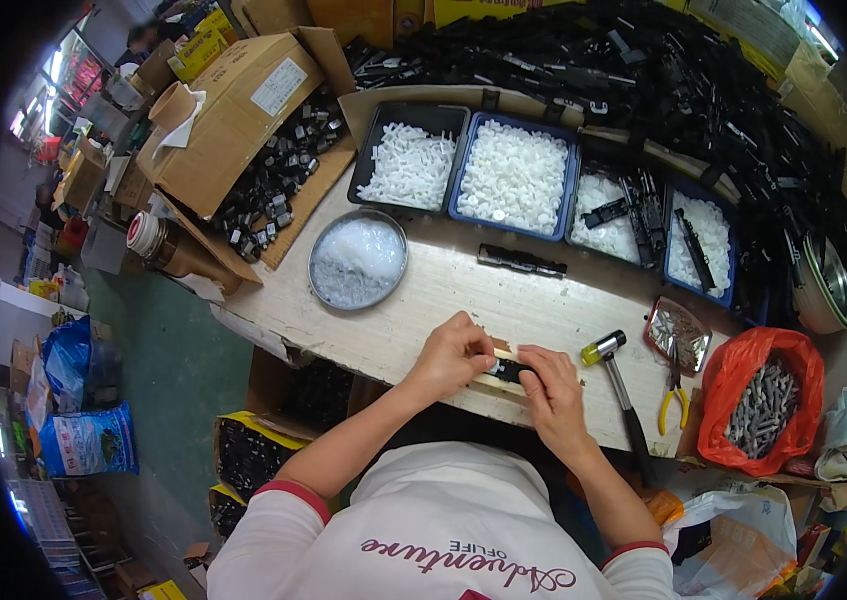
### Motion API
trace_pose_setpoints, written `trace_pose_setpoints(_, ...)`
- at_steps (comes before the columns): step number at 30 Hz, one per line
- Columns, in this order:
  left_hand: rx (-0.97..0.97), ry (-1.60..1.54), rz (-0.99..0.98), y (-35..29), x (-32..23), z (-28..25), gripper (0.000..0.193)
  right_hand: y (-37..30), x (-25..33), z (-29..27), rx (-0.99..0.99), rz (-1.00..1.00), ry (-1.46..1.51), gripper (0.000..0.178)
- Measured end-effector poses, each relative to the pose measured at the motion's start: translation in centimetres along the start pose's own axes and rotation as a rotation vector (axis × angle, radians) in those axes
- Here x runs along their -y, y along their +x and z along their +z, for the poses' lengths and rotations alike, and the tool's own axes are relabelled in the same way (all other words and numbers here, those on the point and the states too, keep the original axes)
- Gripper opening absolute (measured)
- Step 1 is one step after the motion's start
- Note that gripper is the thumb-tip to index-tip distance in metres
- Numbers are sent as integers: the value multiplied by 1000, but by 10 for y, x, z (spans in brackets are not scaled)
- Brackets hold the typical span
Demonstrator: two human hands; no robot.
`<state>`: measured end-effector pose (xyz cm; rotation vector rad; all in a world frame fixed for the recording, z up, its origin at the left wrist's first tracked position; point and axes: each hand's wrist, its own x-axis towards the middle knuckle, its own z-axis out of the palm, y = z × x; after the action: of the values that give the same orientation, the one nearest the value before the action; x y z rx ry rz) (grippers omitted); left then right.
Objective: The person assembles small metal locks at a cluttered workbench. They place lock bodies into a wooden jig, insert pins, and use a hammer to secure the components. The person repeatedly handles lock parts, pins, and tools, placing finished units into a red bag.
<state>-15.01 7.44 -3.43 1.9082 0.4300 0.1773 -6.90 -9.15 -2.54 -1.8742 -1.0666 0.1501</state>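
At the front edge of the bench, a long black part point(512, 371) lies between two pale wooden strips point(491, 384). My left hand point(452, 358) is closed in a pinch at the part's left end; what the fingertips hold, if anything, is too small to make out. My right hand point(552, 392) grips the part's right end, thumb on its near side and fingers across the far strip. Farther back, a similar black part point(522, 262) lies alone on the bench. A hammer point(620, 385) with a yellow-and-black head rests to the right of my right hand.
Trays of small white pieces point(514, 175) line the back, before a heap of black parts point(634, 80). A round metal dish point(358, 259) stands left. Yellow-handled pliers point(675, 405), a tray of small metal pieces point(679, 330) and a red bag of metal parts point(762, 400) are right.
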Motion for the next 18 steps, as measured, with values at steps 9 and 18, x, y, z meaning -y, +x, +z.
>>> trace_pose_setpoints(9, -429, 576, 240, 126, -39, -28, 20, 28, -87, -120, -148, 311, -984, 17)
trace_pose_setpoints(18, -341, 768, 244, 207, -43, -33, 22, 38, -121, -124, 53, 363, -975, 14)
